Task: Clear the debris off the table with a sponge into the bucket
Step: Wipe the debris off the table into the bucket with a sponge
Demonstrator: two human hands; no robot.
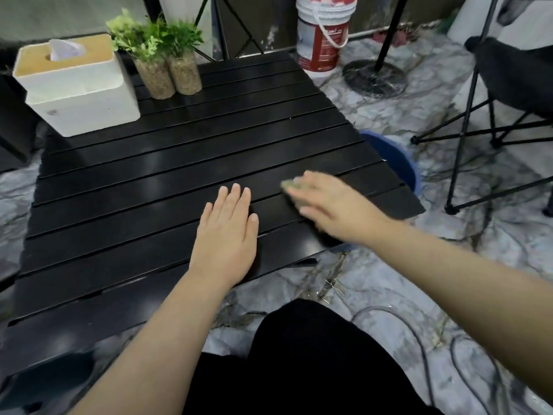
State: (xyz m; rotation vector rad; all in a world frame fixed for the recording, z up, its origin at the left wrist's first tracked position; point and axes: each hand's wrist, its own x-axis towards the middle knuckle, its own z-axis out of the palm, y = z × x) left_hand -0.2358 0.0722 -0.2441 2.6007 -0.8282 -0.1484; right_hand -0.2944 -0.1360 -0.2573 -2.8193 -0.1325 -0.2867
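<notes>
Knee [314,354]; left hand [226,238] flat on table [119,190]; right hand [332,205] grips sponge [291,187]; bucket [395,160], plants [155,40] beyond.

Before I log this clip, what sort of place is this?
Likely a makeshift recording corner in a home or studio: a slatted table, a folding camp chair and a stand's round base on marble-patterned flooring.

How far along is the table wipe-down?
Mostly done: the table shows almost no debris. In hand: the right hand grips the sponge near the right edge, where the blue bucket sits below; the left hand rests flat. Left: likely a final sweep over the edge.
</notes>
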